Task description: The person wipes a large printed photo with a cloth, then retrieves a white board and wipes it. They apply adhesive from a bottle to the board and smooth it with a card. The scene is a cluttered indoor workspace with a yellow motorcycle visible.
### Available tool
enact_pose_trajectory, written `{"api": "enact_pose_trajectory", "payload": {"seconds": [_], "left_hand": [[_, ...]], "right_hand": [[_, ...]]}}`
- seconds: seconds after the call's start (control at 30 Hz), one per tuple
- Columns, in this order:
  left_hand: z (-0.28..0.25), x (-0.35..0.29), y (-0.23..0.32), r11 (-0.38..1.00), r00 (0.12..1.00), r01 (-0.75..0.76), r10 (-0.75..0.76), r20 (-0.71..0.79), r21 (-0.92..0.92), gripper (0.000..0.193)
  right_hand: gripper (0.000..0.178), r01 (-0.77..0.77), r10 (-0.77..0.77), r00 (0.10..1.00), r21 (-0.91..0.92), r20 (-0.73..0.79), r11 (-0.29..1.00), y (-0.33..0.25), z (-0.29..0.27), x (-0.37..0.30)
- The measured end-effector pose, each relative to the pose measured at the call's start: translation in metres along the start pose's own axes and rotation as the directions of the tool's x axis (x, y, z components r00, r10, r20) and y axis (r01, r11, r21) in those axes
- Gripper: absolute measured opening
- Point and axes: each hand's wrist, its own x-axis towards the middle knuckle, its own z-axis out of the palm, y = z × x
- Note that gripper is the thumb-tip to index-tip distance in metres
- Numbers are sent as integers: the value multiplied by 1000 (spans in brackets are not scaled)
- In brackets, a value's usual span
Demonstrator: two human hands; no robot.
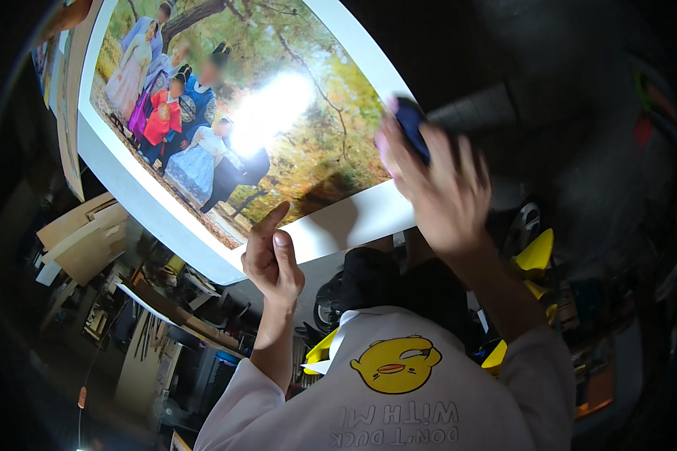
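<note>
A large glossy photo print (308, 113) with a white border lies tilted in front of me. It shows a group in bright traditional clothes among autumn trees, and a strong light glares off its middle. My left hand (273, 263) is at its near border, index finger stretched over the edge and thumb apart, with nothing seen in it. Over the print's right border, my right hand (447, 180) is closed round a dark blue pad (411, 129) with a pinkish edge. Motion blurs that hand, and the pad's exact kind cannot be made out.
Wooden boards (90, 233) are stacked below the print's left side, beside a cluttered shelf (150, 346). Yellow chair-like parts (534, 255) stand at my right. At the upper left is a skin-coloured shape (68, 19), perhaps another person's hand, by the print's corner.
</note>
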Motion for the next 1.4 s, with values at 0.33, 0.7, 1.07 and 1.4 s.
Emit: {"api": "enact_pose_trajectory", "payload": {"seconds": [0.33, 0.7, 1.07, 1.4], "left_hand": [[-14, 22, -20, 999, 985, 44, -42, -168, 10, 34], [-41, 61, -34, 910, 969, -160, 218, -112, 383, 25], [32, 116, -23, 870, 925, -370, 311, 219, 327, 75], [131, 50, 54, 848, 526, -490, 474, 706, -205, 85]], "right_hand": [[44, 46, -45, 998, 33, -41, 998, 9, 6, -35], [49, -177, 142, 980, 268, 142, 947, 23, -44, -113], [47, -493, 441, 870, 418, 221, 763, 58, -53, -131], [46, -465, 457, 881, 406, 123, 787, 72, -44, -126]]}}
